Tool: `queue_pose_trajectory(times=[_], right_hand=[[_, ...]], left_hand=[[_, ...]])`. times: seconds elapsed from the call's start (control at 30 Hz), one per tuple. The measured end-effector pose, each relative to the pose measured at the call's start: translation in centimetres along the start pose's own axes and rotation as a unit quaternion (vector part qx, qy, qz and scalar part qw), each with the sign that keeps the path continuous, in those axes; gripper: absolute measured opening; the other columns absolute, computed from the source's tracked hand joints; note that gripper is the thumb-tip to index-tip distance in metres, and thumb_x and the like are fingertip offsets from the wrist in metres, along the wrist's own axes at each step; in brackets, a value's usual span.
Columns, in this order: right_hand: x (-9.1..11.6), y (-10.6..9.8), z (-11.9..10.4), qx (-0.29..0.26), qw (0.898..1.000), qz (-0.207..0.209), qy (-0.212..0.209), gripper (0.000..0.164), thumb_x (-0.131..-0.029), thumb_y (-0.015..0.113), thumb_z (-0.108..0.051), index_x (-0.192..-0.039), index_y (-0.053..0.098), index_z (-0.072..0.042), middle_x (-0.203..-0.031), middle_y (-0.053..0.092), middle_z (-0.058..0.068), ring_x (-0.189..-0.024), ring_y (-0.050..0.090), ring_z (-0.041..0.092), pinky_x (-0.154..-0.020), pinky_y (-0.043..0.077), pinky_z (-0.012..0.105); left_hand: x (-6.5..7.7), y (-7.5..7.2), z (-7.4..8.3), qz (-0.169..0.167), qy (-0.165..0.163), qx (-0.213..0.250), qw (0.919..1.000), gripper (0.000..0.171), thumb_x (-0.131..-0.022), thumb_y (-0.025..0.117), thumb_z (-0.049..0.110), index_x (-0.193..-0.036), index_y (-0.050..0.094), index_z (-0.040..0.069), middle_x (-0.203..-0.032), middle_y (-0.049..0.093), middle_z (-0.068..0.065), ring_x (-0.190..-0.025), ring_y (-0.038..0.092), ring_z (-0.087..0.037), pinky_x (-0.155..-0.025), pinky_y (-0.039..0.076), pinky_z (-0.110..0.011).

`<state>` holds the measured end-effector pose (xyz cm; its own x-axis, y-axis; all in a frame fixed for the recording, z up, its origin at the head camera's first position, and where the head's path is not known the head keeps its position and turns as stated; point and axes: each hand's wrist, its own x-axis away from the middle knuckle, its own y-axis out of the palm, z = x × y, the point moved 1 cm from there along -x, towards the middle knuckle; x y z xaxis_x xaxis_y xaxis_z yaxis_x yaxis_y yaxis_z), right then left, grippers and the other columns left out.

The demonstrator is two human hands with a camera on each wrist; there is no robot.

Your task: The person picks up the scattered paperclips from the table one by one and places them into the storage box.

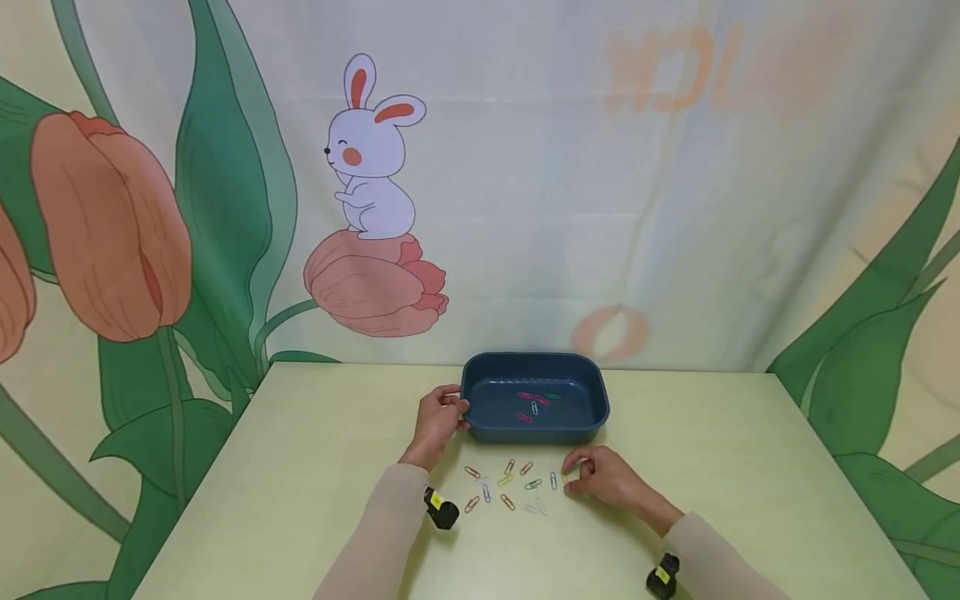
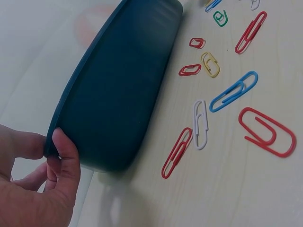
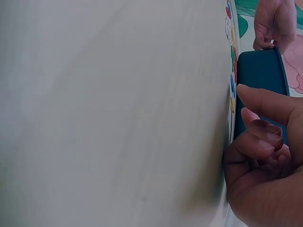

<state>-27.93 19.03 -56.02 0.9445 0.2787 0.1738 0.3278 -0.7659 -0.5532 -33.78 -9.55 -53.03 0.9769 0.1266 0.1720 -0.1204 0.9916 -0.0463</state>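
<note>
My left hand (image 1: 437,425) pinches the left rim of a dark blue plastic bin (image 1: 536,435) between thumb and fingers. In the left wrist view the bin's outer wall (image 2: 113,90) faces the loose clips. Several pink, green, white and blue paper clips lie inside it. My right hand (image 1: 603,477) is low over the table, thumb and index finger apart around a yellow paper clip (image 1: 566,478). Just left of those fingertips lies a blue paper clip (image 1: 553,481). In the right wrist view the other fingers (image 3: 255,144) of this hand are bent.
Several loose paper clips are spread in front of the bin, among them a green one (image 1: 533,483), a red one (image 2: 268,132) and a white one (image 2: 200,124). A printed curtain (image 1: 517,208) hangs behind the pale table (image 1: 300,467).
</note>
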Motion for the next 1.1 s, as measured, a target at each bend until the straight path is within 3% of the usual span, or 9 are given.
queue_pose_trajectory(times=[0.4, 0.73, 1.1], right_hand=[[-0.16, 0.25, 0.19, 0.046, 0.998, 0.032, -0.005, 0.018, -0.076, 0.079, -0.007, -0.09, 0.07, -0.012, -0.057, 0.048, -0.003, -0.051, 0.042, 0.01, -0.048, 0.031, 0.022], [-0.67, 0.04, -0.04, 0.093, 0.994, 0.03, -0.047, 0.01, -0.079, 0.076, -0.007, -0.083, 0.071, -0.015, -0.058, 0.048, -0.005, -0.052, 0.042, 0.009, -0.05, 0.032, 0.02], [-0.65, 0.27, -0.31, 0.098, 0.994, 0.044, -0.023, 0.008, -0.079, 0.079, -0.014, -0.076, 0.072, -0.017, -0.057, 0.051, -0.006, -0.053, 0.045, 0.008, -0.049, 0.033, 0.021]], left_hand=[[0.01, -0.12, -0.24, -0.003, 0.001, 0.005, 1.0, 0.036, -0.095, 0.059, 0.004, -0.131, 0.055, -0.001, -0.094, 0.051, -0.008, -0.067, 0.058, -0.017, -0.075, 0.059, -0.04], [-0.29, -0.27, 0.06, -0.003, 0.009, 0.008, 0.9999, 0.036, -0.095, 0.059, 0.005, -0.131, 0.056, 0.0, -0.094, 0.05, -0.007, -0.067, 0.057, -0.016, -0.075, 0.059, -0.04], [0.02, -0.22, 0.16, -0.003, 0.006, 0.006, 1.0, 0.037, -0.095, 0.058, 0.003, -0.131, 0.055, -0.002, -0.092, 0.051, -0.007, -0.069, 0.057, -0.017, -0.072, 0.059, -0.038]])
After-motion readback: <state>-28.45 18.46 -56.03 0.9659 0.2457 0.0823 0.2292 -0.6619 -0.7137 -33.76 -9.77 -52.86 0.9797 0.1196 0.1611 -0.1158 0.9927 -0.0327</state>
